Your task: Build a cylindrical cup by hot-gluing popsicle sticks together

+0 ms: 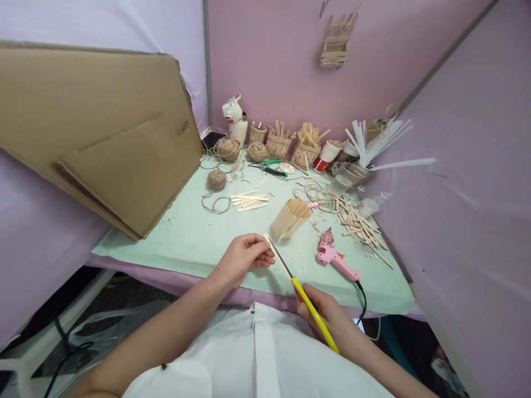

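Observation:
My left hand (249,254) is closed in a pinch on one end of a flat wooden craft stick (284,268), above the front edge of the table. A yellow-handled cutting tool (315,315) is gripped in my right hand (326,309). Its thin dark blade runs along the stick and points up toward my left fingertips. Whether it has a second blade I cannot tell. Just beyond my hands, a small cup-shaped holder made of craft sticks (287,220) leans at a tilt on the table.
A pink glue gun (337,260) lies to the right, its cord over the edge. Loose sticks (359,224) are heaped behind it; several more (250,200) lie left of centre. Twine balls (217,179), green-handled pliers (274,170) and stick-filled cups (306,155) stand behind. Cardboard (124,149) blocks the left.

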`<state>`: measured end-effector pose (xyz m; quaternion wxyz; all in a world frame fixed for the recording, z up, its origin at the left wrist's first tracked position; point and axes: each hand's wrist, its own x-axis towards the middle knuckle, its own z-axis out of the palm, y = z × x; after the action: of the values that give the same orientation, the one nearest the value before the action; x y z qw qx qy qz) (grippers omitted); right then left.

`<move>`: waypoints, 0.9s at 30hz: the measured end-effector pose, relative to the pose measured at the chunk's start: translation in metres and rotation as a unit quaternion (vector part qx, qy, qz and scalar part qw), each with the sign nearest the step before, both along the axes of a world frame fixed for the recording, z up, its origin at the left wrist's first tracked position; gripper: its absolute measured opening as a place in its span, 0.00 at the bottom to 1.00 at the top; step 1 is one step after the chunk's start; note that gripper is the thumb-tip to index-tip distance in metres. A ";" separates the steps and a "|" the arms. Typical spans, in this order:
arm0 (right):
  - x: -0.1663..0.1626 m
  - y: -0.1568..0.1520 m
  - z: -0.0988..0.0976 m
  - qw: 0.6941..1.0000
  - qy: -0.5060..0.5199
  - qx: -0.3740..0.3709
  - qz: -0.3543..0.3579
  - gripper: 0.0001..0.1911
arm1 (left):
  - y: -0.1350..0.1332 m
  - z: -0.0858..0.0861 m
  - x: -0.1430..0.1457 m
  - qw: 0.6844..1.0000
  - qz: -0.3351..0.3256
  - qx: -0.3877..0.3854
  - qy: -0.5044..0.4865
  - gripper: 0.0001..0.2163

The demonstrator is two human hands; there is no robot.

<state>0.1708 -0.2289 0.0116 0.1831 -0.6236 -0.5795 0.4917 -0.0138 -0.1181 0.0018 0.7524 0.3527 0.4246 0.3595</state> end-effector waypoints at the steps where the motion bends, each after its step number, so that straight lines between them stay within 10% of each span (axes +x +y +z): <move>1: 0.000 0.000 0.000 1.000 0.001 0.001 -0.001 0.17 | 0.000 0.000 0.000 1.000 -0.001 0.000 0.000 0.08; 27: -0.024 0.044 0.008 1.000 0.000 0.024 0.014 0.21 | 0.022 0.002 -0.027 1.000 0.018 0.016 0.018 0.10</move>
<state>0.1468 -0.1852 0.0196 0.1912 -0.6106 -0.6001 0.4800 -0.0412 -0.0962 0.0038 0.7325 0.3627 0.4385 0.3736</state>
